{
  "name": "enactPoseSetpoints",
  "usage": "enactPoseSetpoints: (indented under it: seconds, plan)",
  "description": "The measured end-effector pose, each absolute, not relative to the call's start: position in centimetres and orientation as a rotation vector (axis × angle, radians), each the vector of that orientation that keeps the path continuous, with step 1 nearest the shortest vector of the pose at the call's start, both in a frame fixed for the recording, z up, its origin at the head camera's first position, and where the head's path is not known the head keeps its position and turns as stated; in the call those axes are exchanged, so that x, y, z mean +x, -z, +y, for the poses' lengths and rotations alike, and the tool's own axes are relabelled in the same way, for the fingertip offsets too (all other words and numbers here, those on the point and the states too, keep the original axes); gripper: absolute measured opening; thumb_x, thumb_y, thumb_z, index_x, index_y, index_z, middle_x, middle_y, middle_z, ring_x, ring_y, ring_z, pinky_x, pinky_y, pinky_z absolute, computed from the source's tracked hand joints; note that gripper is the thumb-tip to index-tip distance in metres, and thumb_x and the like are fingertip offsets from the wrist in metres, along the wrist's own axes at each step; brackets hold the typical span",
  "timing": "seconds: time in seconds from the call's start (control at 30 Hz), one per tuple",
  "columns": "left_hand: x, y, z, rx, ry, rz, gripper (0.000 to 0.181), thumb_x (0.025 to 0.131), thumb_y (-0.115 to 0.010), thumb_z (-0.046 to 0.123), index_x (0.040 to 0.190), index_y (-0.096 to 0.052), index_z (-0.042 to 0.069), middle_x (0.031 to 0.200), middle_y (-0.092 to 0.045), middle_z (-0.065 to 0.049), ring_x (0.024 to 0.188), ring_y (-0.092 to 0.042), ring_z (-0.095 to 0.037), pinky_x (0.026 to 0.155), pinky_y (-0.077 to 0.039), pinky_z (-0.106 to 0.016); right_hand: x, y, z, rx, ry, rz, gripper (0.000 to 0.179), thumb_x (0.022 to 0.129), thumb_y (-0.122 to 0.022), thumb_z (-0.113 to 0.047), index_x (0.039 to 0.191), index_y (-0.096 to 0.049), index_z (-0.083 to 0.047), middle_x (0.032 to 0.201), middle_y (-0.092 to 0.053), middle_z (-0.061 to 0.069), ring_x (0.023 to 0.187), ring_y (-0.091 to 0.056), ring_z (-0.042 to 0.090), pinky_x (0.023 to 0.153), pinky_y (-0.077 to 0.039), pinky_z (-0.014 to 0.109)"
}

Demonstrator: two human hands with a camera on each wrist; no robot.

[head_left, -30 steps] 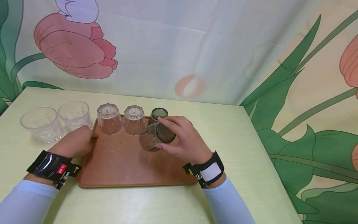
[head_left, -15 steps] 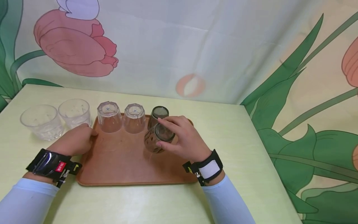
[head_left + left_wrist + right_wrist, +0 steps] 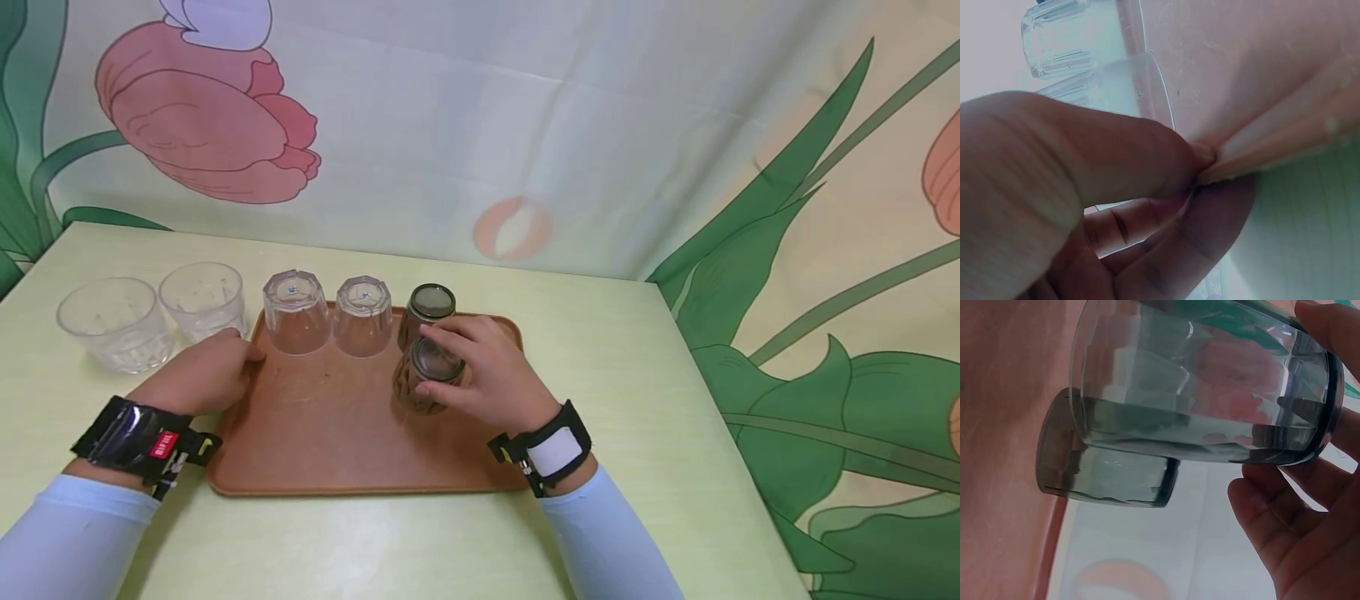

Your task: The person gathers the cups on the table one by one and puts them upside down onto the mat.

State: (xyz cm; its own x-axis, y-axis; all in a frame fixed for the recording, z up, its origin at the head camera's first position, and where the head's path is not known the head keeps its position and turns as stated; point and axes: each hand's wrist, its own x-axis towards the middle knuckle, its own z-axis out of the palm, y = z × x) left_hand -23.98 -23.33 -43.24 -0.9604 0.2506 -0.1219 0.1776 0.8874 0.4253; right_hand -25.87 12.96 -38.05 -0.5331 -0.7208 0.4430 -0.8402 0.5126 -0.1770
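Observation:
My left hand pinches the left rim of the brown tray; the left wrist view shows thumb and fingers around the tray's edge. Upside down in my right hand is a smoky grey drinking glass, gripped near its base by thumb and fingers. Its mouth faces the tray, close over the surface, as the right wrist view of this glass shows. Just behind it, a second smoky glass stands inverted at the tray's back. Two clear faceted glasses are inverted along the same back edge.
Left of the tray, two wider clear glasses stand upright on the pale table, right by my left hand. A curtain printed with flowers hangs behind the table's back edge.
The smoky glass in my right hand has turned from a tilt to nearly straight upside down and shifted slightly right. My left hand keeps its pinch on the tray.

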Motion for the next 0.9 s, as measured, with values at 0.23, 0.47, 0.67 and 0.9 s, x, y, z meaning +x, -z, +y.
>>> enactPoseSetpoints:
  seconds: [0.23, 0.47, 0.67, 0.9]
  plan:
    - [-24.0, 43.4, -23.5, 0.369, -0.631, 2.890, 0.028, 0.087, -0.053, -0.008, 0.110, -0.069, -0.012, 0.077, -0.061, -0.009, 0.067, -0.053, -0.022, 0.053, -0.044, -0.029, -25.8, 38.6, 12.5, 1.297, -0.540, -2.507, 0.064, 0.085, -0.079, -0.043, 0.137, -0.062, -0.011, 0.127, -0.062, 0.006, 0.120, -0.055, 0.023, 0.105, -0.045, 0.037]
    - [-24.0, 43.5, -23.6, 0.384, -0.622, 2.898, 0.027, 0.088, -0.054, -0.006, 0.108, -0.070, -0.011, 0.075, -0.060, -0.007, 0.066, -0.052, -0.021, 0.054, -0.044, -0.029, -26.1, 39.3, 12.2, 1.291, -0.495, -2.548, 0.063, 0.086, -0.077, -0.045, 0.136, -0.062, -0.011, 0.126, -0.062, 0.004, 0.120, -0.055, 0.022, 0.105, -0.045, 0.035]
    - [-24.0, 43.5, -23.5, 0.391, -0.617, 2.910, 0.025, 0.089, -0.054, -0.005, 0.106, -0.072, -0.008, 0.073, -0.059, -0.005, 0.065, -0.052, -0.020, 0.053, -0.044, -0.028, -26.0, 39.4, 12.0, 1.291, -0.508, -2.571, 0.062, 0.086, -0.078, -0.044, 0.136, -0.062, -0.011, 0.126, -0.062, 0.005, 0.119, -0.056, 0.022, 0.103, -0.046, 0.036]
    - [-23.9, 43.6, -23.7, 0.404, -0.604, 2.925, 0.022, 0.090, -0.056, -0.002, 0.104, -0.073, -0.003, 0.070, -0.057, -0.004, 0.063, -0.051, -0.019, 0.053, -0.043, -0.029, -26.1, 39.8, 11.8, 1.277, -0.500, -2.602, 0.063, 0.085, -0.077, -0.046, 0.136, -0.062, -0.012, 0.126, -0.061, 0.005, 0.119, -0.055, 0.022, 0.103, -0.046, 0.034]
